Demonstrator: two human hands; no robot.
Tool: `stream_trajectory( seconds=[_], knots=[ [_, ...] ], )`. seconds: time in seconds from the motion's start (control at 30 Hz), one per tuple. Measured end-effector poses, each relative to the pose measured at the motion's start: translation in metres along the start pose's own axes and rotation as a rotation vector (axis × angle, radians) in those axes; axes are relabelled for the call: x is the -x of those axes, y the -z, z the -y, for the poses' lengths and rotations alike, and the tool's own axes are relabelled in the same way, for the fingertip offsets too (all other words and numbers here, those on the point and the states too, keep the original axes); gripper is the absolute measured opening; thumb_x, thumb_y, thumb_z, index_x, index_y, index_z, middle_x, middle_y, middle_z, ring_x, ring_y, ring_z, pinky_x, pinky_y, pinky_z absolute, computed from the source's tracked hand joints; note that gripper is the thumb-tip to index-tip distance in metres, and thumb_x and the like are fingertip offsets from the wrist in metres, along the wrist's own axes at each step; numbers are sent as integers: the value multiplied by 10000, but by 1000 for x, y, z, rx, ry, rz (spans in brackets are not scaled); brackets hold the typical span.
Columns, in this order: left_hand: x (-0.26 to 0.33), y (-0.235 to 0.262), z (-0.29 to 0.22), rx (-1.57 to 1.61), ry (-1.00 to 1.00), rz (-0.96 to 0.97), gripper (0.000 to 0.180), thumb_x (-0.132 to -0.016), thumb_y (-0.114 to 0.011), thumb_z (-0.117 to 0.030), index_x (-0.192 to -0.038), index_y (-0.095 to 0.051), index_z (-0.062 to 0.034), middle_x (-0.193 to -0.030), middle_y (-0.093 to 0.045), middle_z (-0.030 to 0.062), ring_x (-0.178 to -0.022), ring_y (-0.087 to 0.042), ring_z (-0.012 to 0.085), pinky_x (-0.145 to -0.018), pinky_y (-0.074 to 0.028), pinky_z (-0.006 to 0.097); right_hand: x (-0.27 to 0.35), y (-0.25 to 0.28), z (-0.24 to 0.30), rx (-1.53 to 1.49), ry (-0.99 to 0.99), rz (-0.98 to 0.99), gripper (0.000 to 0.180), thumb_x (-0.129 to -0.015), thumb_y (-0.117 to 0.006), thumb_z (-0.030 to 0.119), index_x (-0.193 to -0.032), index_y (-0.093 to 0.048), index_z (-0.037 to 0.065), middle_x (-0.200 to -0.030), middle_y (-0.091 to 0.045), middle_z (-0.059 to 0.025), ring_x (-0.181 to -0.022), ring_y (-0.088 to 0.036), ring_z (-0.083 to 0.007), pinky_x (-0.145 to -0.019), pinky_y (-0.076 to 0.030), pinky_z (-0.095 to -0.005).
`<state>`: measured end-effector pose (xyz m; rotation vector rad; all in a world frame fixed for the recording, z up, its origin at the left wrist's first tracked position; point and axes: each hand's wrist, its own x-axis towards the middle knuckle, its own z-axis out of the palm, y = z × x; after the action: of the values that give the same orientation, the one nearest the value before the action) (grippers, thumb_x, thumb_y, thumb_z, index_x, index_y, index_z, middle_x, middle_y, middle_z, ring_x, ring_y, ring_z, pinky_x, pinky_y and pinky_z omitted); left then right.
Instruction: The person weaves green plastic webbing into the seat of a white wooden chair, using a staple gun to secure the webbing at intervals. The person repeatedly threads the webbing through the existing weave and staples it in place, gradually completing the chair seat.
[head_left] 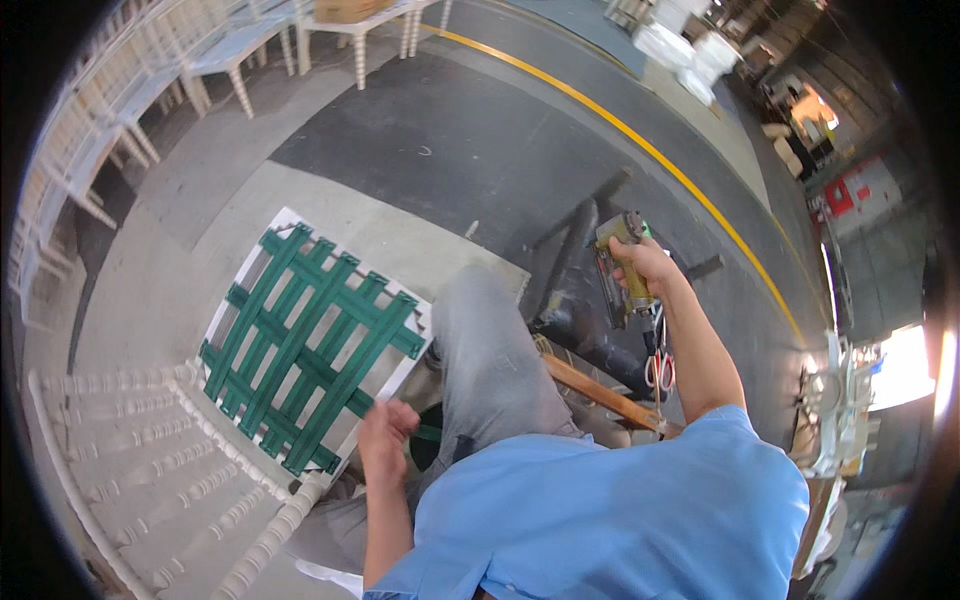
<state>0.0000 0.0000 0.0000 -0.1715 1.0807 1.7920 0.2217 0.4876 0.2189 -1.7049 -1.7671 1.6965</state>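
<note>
In front of me to the left is a white chair (273, 533) with turned spindles in its back. Green webbing straps (296, 345) cross over and under each other on its seat frame. My left hand (388, 437) is curled closed at the seat's near right edge, slightly blurred. A green strap passes behind it and shows again on its other side; whether the fingers grip it is hidden. Out to the right, my right hand (647, 266) is wrapped around the handle of an air staple gun (630, 275), held away from the chair above a dark metal stand.
The dark stand (575, 235) has legs spread on the floor. Scissors (659, 370) hang beside a wooden bar (600, 392) near my right forearm. Rows of white chairs (130, 95) line the far left. A yellow line (620, 115) curves across the dark floor.
</note>
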Motion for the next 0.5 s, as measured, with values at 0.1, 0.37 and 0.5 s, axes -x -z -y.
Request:
stream_trajectory(
  seconds=[0.1,0.37,0.5],
  knots=[
    [10,-53,78,171,326,-162,911,-935,-709,-540,-1573,-282,-50,-1463,-434,270,-1173,-579,410,-988,-480,638,14,76,-10,-55,23,22,415,-953,-751,345,-1253,-618,92,-1060,-657,-54,-756,-634,-191,-583,-529,-338],
    [-11,-46,18,357,234,-347,1234,-752,-866,-598,-1594,-104,-115,-1467,-364,233,-1242,-498,454,-1110,-394,634,-42,56,-124,-7,85,-67,565,-886,-778,465,-1083,-694,-58,-959,-694,-146,-811,-679,-238,-690,-557,-380],
    [-18,-54,37,108,139,-407,722,-853,-789,-575,-1353,-536,-120,-1348,-515,139,-1200,-534,435,-990,-464,550,-42,84,-133,825,225,-390,555,-826,-691,588,-945,-792,55,-974,-746,-214,-941,-723,-365,-840,-552,-451]
  ],
)
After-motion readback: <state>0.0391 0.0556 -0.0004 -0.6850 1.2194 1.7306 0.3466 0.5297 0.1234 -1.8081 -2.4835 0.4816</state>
